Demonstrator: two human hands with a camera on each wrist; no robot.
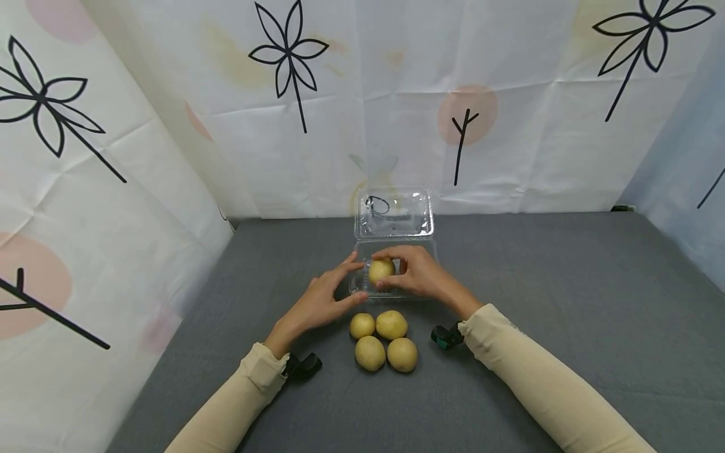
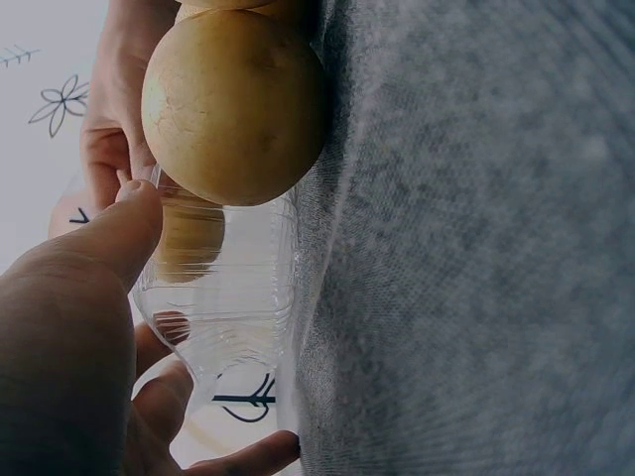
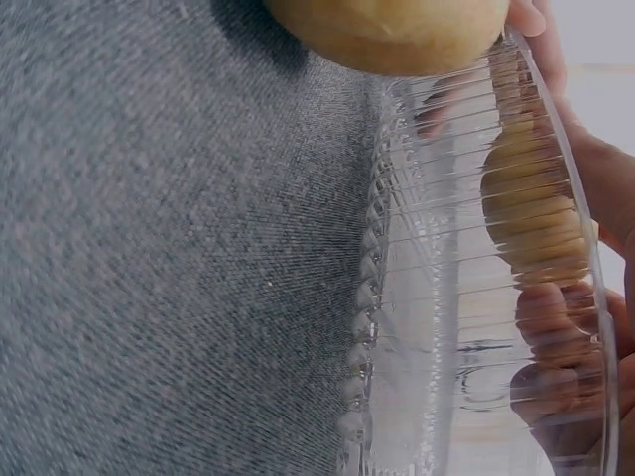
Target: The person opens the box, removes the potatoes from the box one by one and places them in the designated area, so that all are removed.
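A clear plastic clamshell box (image 1: 394, 220) stands with its lid raised at the back. My right hand (image 1: 420, 272) pinches a yellow potato (image 1: 382, 271) between thumb and fingers, within the base of the box. Through the ribbed front wall (image 3: 417, 248) in the right wrist view, that potato shows blurred above the floor of the box. At the box's left side is my left hand (image 1: 320, 303), its fingers extended and spread; the thumb is by the front rim. Nearer me, several loose potatoes (image 1: 370, 353) sit close together in front of the box.
Grey cloth (image 1: 538, 302) covers the table. A white patterned curtain (image 1: 521, 126) hangs behind the box, with another sheet (image 1: 113, 207) along the left. Each wrist carries a black camera mount (image 1: 303, 367).
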